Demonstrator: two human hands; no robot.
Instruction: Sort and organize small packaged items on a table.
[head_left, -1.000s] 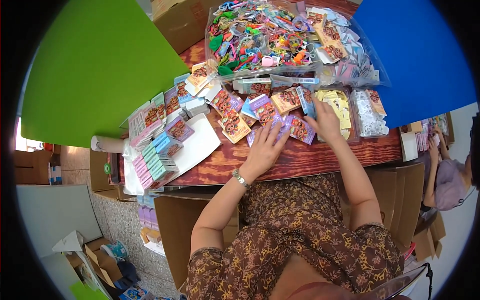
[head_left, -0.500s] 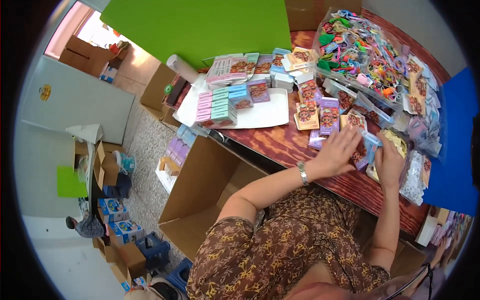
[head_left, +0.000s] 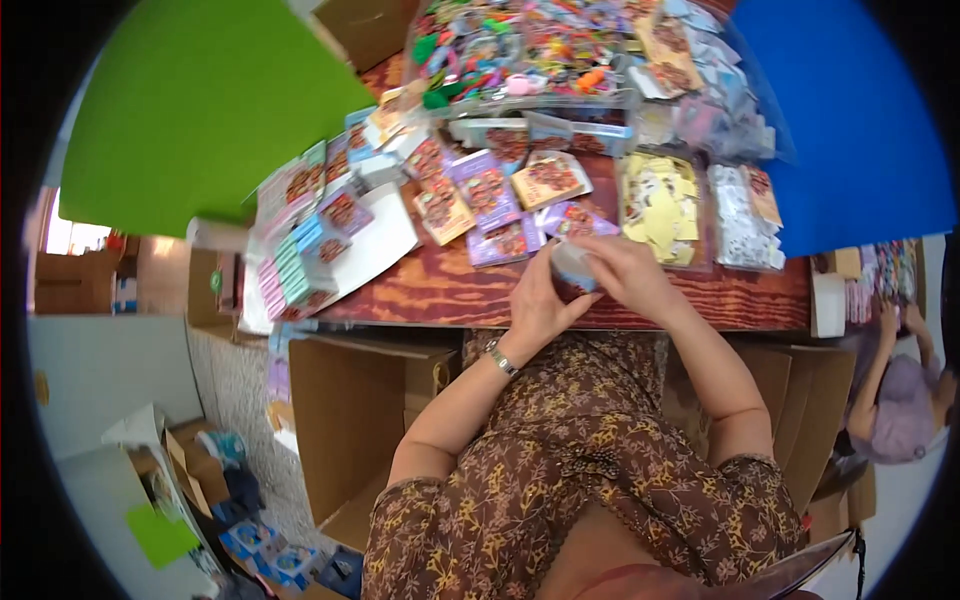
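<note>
Over the near edge of the wooden table (head_left: 620, 300), the left hand (head_left: 540, 305) and right hand (head_left: 625, 275) are both pinching a small clear packet (head_left: 572, 265), fingers closed on it, lifting it clear of the purple cards (head_left: 500, 243) for handling.

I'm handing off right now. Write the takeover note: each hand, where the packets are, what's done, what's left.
Left hand: closed on a small clear packet at the near table edge.
Right hand: also gripping that packet, from the right.
Table: flat card packets spread in the middle; pastel stacks on white paper at left; clear bags at right; a clear bin of colourful bits at the far side.
Done: packets laid out and stacked.
Left: the packet in hand is not yet set down.
</note>
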